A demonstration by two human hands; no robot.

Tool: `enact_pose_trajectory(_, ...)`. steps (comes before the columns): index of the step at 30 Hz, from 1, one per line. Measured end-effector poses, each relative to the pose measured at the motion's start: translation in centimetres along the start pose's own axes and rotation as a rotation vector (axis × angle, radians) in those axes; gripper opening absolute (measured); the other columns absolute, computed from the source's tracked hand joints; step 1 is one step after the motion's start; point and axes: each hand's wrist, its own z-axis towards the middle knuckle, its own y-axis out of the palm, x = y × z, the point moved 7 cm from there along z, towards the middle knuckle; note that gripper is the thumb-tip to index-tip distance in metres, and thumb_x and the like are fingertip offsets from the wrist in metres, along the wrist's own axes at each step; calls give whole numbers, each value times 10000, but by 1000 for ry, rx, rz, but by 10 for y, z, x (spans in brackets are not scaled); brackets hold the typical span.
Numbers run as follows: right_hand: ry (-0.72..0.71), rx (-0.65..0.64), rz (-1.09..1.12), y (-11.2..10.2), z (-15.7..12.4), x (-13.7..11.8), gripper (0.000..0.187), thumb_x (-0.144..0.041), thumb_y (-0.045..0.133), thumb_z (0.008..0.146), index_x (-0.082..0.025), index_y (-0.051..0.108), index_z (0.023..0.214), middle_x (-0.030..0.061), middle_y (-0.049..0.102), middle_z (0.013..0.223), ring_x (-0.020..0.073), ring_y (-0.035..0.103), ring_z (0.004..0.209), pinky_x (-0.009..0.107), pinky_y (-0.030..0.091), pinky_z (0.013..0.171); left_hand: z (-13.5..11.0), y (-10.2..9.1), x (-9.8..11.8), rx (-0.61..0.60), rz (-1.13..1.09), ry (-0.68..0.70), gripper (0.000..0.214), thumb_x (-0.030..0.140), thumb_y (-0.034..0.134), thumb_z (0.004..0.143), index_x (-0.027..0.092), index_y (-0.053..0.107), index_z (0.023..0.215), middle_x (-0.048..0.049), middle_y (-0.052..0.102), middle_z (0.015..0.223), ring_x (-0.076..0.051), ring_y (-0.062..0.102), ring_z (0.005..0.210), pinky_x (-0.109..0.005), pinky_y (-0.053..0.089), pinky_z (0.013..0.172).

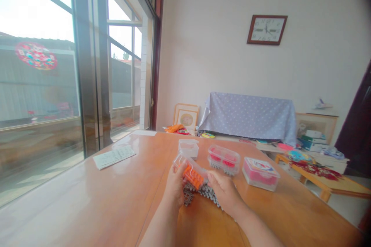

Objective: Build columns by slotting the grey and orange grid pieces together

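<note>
Clear plastic box is up off the wooden table, tilted, between the two hands; orange pieces show in it. Left hand: fingers curled around the box's left end, thumb laid against its upper side; grip closed as far as the box allows. Right hand: thumb and fingers drawn together on the box's right end; whether they pinch the wall or a lid edge, cannot tell. Grey interlocking pieces lie on the table beneath box and hands, partly hidden by them. Just beyond the held box stands a small white container. To its right, a clear tub with red contents; further right and nearer, a lidded box with pink contents and a printed label on top. Printed sheets lie well apart, toward the window side. A framed clock hangs on the far wall.
</note>
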Motion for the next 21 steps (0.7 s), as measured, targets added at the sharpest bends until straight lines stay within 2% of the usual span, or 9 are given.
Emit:
enact_pose_trajectory(4, -12, 29, -107, 3, -1, 1, 439, -462, 367, 1040, -232, 740, 1007, 35, 732, 777, 218, 661, 730, 296, 472, 696, 3, -2, -4, -2, -4, -15, 704, 533, 839, 705, 211, 613, 1289, -95, 729, 1089, -198, 705, 843, -315, 530, 783)
enact_pose_trajectory(8, -8, 82, -131, 7, -3, 5, 440, -456, 350, 1047, -222, 709, 947, 37, 716, 764, 214, 641, 712, 286, 432, 669, 2, -2, -6, -3, 2, -5, 662, 550, 813, 735, 222, 617, 1276, -76, 736, 1056, -179, 701, 800, -306, 524, 772)
enact_pose_trajectory(21, 87, 151, -14, 16, -4, 22, 490, -539, 389, 1016, -197, 710, 873, 61, 732, 783, 211, 641, 740, 285, 488, 723, 6, -7, -12, 24, -11, -41, 610, 504, 820, 750, 200, 624, 1241, -88, 735, 1070, -175, 708, 789, -281, 538, 730)
